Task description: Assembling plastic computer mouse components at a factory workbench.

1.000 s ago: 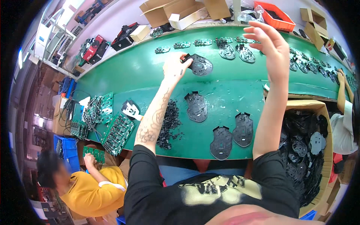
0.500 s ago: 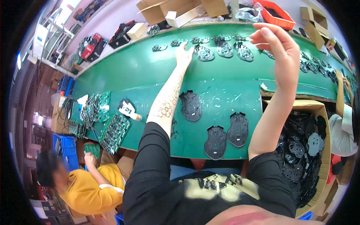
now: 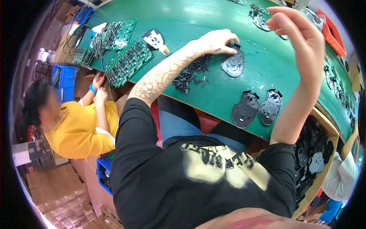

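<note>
My left hand (image 3: 218,42) reaches over the bench with thumb and index finger apart. Its fingertips are at the top end of a dark mouse-shaped base shell (image 3: 233,65); I cannot tell whether they touch it. Closer to the front edge, two more base shells, one matte (image 3: 245,110) and one shiny (image 3: 270,107), lie side by side. My right hand (image 3: 303,36) is raised at the right, fingers loosely bent and apart, with nothing visible in them. Beside my left forearm is a pile of small black parts (image 3: 190,72).
Green circuit boards (image 3: 129,63) are stacked at left, near a white-and-black mouse-shaped part (image 3: 153,39) and a small bottle (image 3: 164,50). A cardboard box of black shells (image 3: 312,162) stands at right. A co-worker in yellow (image 3: 82,128) sits at left; another person's arm (image 3: 349,147) shows at right.
The view has swung, shifting the scene. My left hand has come back from the far row of assemblies to the single base shell. The right hand stays raised. The small black parts now show.
</note>
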The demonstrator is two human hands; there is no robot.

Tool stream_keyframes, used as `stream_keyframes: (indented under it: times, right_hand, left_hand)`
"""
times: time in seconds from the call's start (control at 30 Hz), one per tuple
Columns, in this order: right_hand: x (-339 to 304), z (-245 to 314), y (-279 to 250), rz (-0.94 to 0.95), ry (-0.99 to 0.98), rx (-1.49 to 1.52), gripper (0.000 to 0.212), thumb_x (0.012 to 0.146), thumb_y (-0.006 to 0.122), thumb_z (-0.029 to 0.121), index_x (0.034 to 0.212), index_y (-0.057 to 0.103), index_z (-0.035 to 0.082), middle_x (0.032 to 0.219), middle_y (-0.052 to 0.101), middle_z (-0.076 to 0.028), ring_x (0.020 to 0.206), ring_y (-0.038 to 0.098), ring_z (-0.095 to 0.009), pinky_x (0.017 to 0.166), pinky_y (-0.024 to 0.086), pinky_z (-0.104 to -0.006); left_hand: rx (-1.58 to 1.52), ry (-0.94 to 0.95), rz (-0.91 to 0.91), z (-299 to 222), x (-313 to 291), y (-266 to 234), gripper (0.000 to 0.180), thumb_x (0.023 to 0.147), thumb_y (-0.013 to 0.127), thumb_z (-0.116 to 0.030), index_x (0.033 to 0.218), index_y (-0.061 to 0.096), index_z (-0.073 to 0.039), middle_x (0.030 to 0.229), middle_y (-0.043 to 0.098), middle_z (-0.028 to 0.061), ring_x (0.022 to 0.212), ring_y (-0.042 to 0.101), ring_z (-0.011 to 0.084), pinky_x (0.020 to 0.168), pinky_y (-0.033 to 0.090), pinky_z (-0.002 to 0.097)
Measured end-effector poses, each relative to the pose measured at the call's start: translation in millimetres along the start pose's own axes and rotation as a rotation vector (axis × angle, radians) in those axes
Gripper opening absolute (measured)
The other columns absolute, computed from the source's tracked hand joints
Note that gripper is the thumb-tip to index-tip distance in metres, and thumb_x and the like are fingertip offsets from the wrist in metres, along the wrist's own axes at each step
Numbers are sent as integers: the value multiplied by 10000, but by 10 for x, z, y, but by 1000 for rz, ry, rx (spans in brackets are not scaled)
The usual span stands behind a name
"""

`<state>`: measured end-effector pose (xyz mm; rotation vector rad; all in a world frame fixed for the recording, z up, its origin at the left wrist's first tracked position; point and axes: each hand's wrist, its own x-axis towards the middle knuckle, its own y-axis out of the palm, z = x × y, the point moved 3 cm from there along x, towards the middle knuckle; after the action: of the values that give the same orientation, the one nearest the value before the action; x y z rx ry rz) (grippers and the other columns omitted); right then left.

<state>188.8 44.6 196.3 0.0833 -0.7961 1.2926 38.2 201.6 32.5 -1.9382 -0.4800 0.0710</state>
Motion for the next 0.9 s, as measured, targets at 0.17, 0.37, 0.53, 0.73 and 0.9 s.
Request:
stream_keyframes:
  times: [0.17,0.37,0.53,0.73,0.9]
  right_hand:
    - [-161,81,944,563,102,-120,174,820,623,177,877,696,30,681,636,-107,649,628,-183,641,486,-284]
    - [-535,-364,1692,744,14,-276,152,786,628,154,855,678,28,789,660,-134,747,643,-277,693,501,-370]
    - [-555,-542,1888,603,20,-387,148,787,641,180,840,678,46,784,647,-118,752,642,-277,698,504,-379]
    - [-604,-576,2128,535,-30,-407,171,801,666,235,843,678,69,818,607,-94,804,627,-261,712,496,-371]
    - [-656,-704,2219,445,-123,-434,132,754,661,187,730,617,65,775,570,-114,785,599,-290,701,496,-409]
  left_hand:
    - [105,-82,68,252,-59,242,364,787,631,-344,1054,637,-97,941,606,117,925,585,291,822,474,377]
    - [74,-152,-451,41,-251,-337,426,768,701,-429,1011,658,-82,889,639,91,802,618,248,737,509,366]
    - [108,-316,-596,131,-492,-594,431,761,691,-436,1012,669,-87,918,638,91,856,630,266,775,507,371]
    - [90,-303,-670,199,-699,-691,413,752,738,-386,1009,671,-70,883,644,87,737,620,211,692,517,327]
    - [48,-298,-678,166,-721,-719,386,746,753,-342,991,667,-57,872,633,92,729,615,202,683,515,310]
